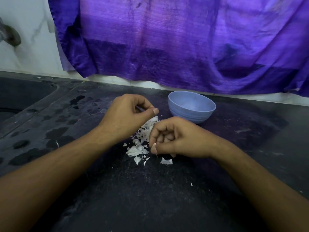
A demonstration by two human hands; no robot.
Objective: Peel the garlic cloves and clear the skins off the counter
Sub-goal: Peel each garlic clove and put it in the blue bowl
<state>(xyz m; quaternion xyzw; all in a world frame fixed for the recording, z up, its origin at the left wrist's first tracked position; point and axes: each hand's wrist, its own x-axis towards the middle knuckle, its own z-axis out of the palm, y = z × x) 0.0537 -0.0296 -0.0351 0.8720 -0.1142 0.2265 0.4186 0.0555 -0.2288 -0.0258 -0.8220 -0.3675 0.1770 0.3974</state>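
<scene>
A purple cloth (167,39) hangs over the white wall (30,30) — a dark sink (25,96) at left, a blue bowl (192,114) upright.

Left hand (127,114), right hand (175,138), skins (137,150), bowl (192,117)

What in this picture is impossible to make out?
- Head view, left hand: curled fingers hide whatever it pinches.
- Right hand: its curled fingers likewise cover the contents.
- Round pale blue bowl: near wall hides its bottom.
- White papery garlic skins: both hands cover part of the pile.
</scene>
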